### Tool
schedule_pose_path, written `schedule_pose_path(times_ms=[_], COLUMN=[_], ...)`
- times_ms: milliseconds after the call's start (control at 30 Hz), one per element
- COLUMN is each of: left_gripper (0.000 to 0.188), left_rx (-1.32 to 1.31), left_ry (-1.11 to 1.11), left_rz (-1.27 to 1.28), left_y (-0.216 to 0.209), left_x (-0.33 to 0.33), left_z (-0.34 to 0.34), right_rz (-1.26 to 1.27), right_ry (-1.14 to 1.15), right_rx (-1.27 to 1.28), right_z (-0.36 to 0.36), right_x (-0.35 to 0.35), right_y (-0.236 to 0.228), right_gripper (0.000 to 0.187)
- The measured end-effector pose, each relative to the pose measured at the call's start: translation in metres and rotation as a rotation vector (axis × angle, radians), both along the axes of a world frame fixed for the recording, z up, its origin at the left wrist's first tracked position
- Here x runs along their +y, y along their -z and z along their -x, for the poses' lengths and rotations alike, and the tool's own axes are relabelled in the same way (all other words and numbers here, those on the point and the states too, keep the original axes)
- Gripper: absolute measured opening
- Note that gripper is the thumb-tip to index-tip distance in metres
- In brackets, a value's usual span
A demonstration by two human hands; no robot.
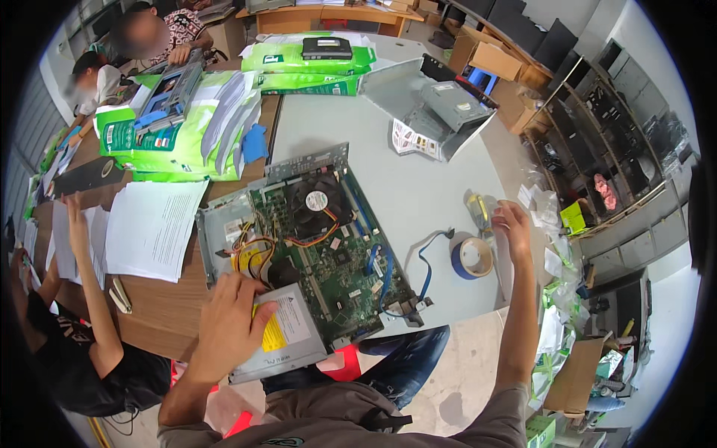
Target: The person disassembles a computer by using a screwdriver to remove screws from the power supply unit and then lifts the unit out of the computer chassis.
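An opened desktop computer chassis (340,250) lies at the front of the grey table, its green motherboard and black cooling fan (302,205) exposed. My left hand (237,313) grips the silver power supply (291,328) at the chassis's near left corner, thumb on top and fingers over its far edge. Colored wires (252,250) run out beyond those fingers. At the table's right edge my right hand (514,228) has its fingers curled together beside a yellow tool (478,211); what they hold, if anything, is hidden. A blue tape roll (472,258) and a blue cable (426,272) lie nearby.
A removed metal case cover (426,104) stands at the back right. Green paper packs (179,142) carry drive parts (168,97) at the far left. Printed sheets (153,228) and a stapler (119,296) lie left. A co-worker's arm (93,287) reaches over the papers.
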State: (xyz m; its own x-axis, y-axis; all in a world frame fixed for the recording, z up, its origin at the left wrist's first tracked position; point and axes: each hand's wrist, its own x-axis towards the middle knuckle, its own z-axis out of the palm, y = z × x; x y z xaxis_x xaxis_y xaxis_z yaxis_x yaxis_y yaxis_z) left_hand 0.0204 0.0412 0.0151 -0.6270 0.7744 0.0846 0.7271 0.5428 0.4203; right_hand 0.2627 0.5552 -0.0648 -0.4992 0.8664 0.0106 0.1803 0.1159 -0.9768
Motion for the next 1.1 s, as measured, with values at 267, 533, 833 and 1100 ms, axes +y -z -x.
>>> schedule_pose_path(times_ms=[267,533,833,1100], left_gripper=[0.030,0.029,0.029,0.025], left_rx=[-0.024,-0.107,-0.152,-0.107], left_ry=[0.039,-0.002,-0.074,-0.012], left_rz=[-0.076,-0.024,0.000,-0.038], left_y=[-0.002,0.002,-0.001,0.002], left_x=[-0.001,0.002,0.004,0.003], left_z=[0.008,0.012,0.012,0.016], right_rz=[-0.704,-1.278,-1.273,-1.178], right_ry=[0.033,-0.322,-0.275,-0.033], right_rx=[-0.289,-0.600,0.089,0.334], right_z=[0.093,0.239,0.336,0.345], right_x=[0.026,-0.024,-0.077,-0.034], right_y=[-0.002,0.005,-0.064,-0.104], right_gripper=[0.028,0.039,0.038,0.034])
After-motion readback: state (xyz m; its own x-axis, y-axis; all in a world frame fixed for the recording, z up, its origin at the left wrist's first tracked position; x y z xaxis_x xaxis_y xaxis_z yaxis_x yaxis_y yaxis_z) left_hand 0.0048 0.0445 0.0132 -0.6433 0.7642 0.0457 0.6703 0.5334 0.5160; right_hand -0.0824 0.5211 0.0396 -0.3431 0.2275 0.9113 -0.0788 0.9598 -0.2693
